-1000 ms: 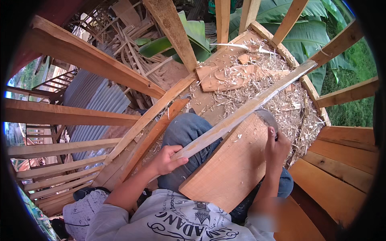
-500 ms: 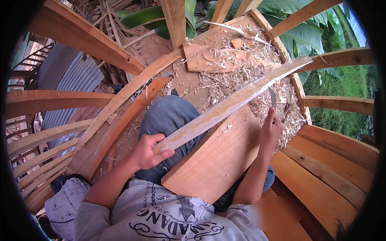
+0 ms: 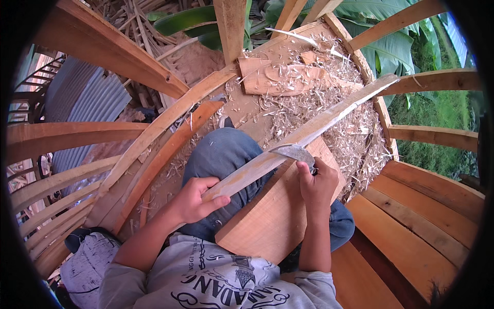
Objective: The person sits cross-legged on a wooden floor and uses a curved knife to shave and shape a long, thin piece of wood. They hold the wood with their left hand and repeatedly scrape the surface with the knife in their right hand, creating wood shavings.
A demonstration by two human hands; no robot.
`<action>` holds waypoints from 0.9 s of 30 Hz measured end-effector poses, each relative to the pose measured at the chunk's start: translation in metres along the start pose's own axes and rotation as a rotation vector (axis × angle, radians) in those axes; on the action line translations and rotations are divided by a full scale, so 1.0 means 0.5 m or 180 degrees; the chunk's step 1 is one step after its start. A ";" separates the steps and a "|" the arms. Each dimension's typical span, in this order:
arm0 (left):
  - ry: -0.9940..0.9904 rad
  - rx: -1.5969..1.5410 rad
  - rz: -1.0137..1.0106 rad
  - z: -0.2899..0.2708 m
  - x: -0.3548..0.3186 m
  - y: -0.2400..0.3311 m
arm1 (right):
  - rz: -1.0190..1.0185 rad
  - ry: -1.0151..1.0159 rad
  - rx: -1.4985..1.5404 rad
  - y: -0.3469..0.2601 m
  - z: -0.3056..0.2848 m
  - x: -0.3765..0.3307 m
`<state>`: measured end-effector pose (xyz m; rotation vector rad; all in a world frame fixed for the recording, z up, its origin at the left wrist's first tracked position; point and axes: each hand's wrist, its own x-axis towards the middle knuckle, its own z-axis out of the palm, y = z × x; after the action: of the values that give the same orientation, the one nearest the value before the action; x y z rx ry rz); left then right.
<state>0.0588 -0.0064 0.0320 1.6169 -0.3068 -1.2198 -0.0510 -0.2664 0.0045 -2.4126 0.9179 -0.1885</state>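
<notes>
Seated person works long wooden strip (image 3: 309,131) across lap, over flat board (image 3: 272,216) resting on knees. Left hand (image 3: 193,198) fingers closed around strip's near end. Right hand (image 3: 316,185) fingers clenched on curved blade (image 3: 293,152), blade edge touching strip mid-length. Wood shavings (image 3: 329,118) litter plank floor beyond knees. Green leaves (image 3: 391,46) past railing.

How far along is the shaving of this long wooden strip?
Well under way, not finished. Done: a thick litter of wood shavings covers the platform. In hand: the left hand grips the near end of the long strip, laid across a board, while the right hand sets a curved blade on its middle. Left: the far end looks rough and uneven.
</notes>
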 end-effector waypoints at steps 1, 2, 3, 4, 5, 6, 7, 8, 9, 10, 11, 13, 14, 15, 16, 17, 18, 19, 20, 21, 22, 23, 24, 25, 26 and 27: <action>-0.0024 -0.0037 0.0042 -0.001 -0.001 -0.006 | -0.0135 0.0240 -0.0393 0.011 -0.007 0.018; -0.0047 -0.0075 0.0083 -0.003 -0.002 -0.010 | 0.0289 0.0477 0.0237 0.017 -0.011 0.046; -0.0084 -0.0070 0.0099 -0.004 -0.001 -0.011 | 0.0214 0.0709 -0.0172 0.062 -0.013 0.069; -0.0118 -0.0062 0.0108 -0.006 0.000 -0.012 | 0.0433 0.0838 0.0216 0.071 -0.026 0.090; -0.0156 -0.0056 0.0131 -0.009 0.001 -0.012 | 0.0850 0.0732 0.0669 0.113 -0.042 0.109; -0.0173 -0.0082 0.0169 -0.008 -0.001 -0.015 | 0.0900 0.0861 0.0880 0.138 -0.060 0.117; -0.0156 -0.0108 0.0208 -0.009 -0.003 -0.020 | 0.0928 0.0932 0.0772 0.147 -0.077 0.118; -0.0141 -0.0134 0.0247 -0.011 -0.004 -0.023 | 0.0736 0.0963 0.1059 0.149 -0.081 0.107; -0.0159 -0.0131 0.0252 -0.011 -0.003 -0.021 | 0.0572 0.0991 0.1334 0.148 -0.088 0.086; -0.0158 -0.0127 0.0243 -0.011 0.000 -0.019 | 0.0434 0.0840 0.1300 0.126 -0.076 0.052; -0.0175 -0.0115 0.0217 -0.013 0.001 -0.018 | 0.0322 0.0693 0.1269 0.085 -0.053 0.009; -0.0264 -0.0234 0.0042 -0.019 -0.001 -0.019 | -0.0674 -0.0018 -0.0023 -0.019 -0.034 -0.055; -0.0324 -0.0299 -0.0028 -0.022 0.001 -0.016 | -0.0595 -0.0050 -0.0069 -0.022 -0.027 -0.057; -0.0367 -0.0358 -0.0125 -0.024 0.001 -0.008 | -0.0519 -0.0078 -0.0121 -0.025 -0.023 -0.053; -0.0407 -0.0418 -0.0224 -0.026 0.001 0.002 | -0.0446 -0.0107 -0.0172 -0.027 -0.020 -0.047; -0.0443 -0.0479 -0.0322 -0.027 0.000 0.005 | -0.0452 -0.0033 -0.0229 -0.024 -0.016 -0.040; -0.0448 -0.0497 -0.0374 -0.028 -0.001 0.006 | -0.0493 0.0058 -0.0269 -0.022 -0.009 -0.024; -0.0448 -0.0518 -0.0425 -0.027 -0.001 0.004 | -0.0538 0.0148 -0.0308 -0.020 -0.005 -0.010; -0.0445 -0.0541 -0.0475 -0.028 -0.002 0.004 | -0.0486 0.0259 -0.0210 -0.018 -0.004 0.002; -0.0419 -0.0568 -0.0491 -0.028 -0.002 0.004 | -0.0420 0.0322 -0.0270 -0.014 -0.003 0.015; -0.0391 -0.0597 -0.0506 -0.026 -0.002 0.005 | -0.0356 0.0384 -0.0329 -0.008 -0.003 0.028; -0.0361 -0.0627 -0.0522 -0.024 -0.002 0.006 | -0.0292 0.0444 -0.0387 0.001 -0.004 0.044; -0.0340 -0.0580 -0.0508 -0.023 -0.002 0.008 | -0.0003 0.0491 -0.0009 0.023 -0.002 0.067; -0.0333 -0.0534 -0.0489 -0.022 -0.002 0.016 | 0.0293 0.0541 0.0356 0.037 -0.006 0.091; -0.0329 -0.0487 -0.0471 -0.022 -0.003 0.020 | -0.0180 0.1060 -0.0194 0.042 -0.008 0.104; -0.0333 -0.0473 -0.0395 -0.022 -0.004 0.018 | 0.0093 0.0982 0.0190 0.054 -0.017 0.115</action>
<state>0.0700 -0.0026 0.0400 1.4645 -0.1788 -1.3917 -0.0257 -0.3244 -0.0063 -2.3521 1.0643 -0.5815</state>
